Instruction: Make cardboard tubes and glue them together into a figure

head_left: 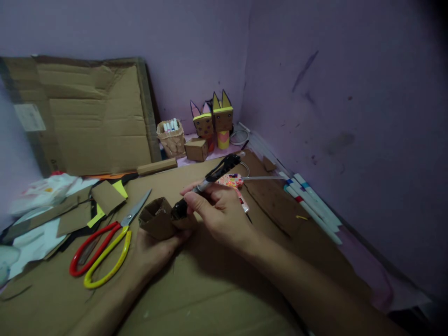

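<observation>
My left hand [157, 252] is closed around a small folded cardboard piece [157, 221] with open, box-like hollows facing up. A black and grey pen [226, 166] is pinched in my right hand [226, 214]. It slants down to the left, and its lower end meets the right part of the cardboard piece; the exact tip is hard to make out. Left of my left hand lie large scissors [129, 218] with one red and one yellow handle, blades apart. Partly hidden behind my right hand is a floral-patterned glue gun [231, 179].
Paper and cardboard scraps [75, 217] pile up at left. Behind stand a marker holder [171, 140], a small cardboard box [196, 149] and two eared cardboard figures [223, 119]. Several markers [311, 200] lie along the right wall. A large cardboard sheet [94, 112] leans at the back.
</observation>
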The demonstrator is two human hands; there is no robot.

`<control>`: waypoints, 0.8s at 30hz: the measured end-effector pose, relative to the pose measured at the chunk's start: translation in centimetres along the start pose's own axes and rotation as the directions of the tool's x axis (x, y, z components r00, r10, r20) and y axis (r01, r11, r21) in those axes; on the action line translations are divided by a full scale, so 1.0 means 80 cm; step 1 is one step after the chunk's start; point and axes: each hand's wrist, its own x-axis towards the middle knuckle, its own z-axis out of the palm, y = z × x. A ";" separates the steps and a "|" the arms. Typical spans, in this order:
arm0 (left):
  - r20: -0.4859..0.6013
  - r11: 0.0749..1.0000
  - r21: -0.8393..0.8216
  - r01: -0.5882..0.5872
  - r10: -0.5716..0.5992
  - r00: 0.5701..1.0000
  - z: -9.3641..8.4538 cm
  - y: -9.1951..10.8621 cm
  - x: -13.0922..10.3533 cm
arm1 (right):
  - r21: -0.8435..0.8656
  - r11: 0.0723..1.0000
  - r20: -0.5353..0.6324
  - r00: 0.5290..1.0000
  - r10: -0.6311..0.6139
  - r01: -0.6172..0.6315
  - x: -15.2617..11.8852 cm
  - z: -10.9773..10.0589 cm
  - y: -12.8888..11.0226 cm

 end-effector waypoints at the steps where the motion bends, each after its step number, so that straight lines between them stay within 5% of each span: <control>1: -0.004 1.000 -0.025 0.017 -0.017 1.000 0.001 0.000 0.000 | -0.006 1.000 -0.004 1.000 -0.003 0.003 0.000 0.001 0.001; 8: 0.030 0.989 -0.113 0.096 -0.093 0.995 -0.001 0.005 -0.002 | -0.004 0.999 -0.036 0.998 -0.042 0.042 -0.001 0.003 0.002; 24: 0.035 0.991 -0.113 0.064 -0.061 0.998 0.000 0.005 -0.002 | 0.012 1.000 -0.042 0.999 0.019 -0.019 -0.004 0.006 0.004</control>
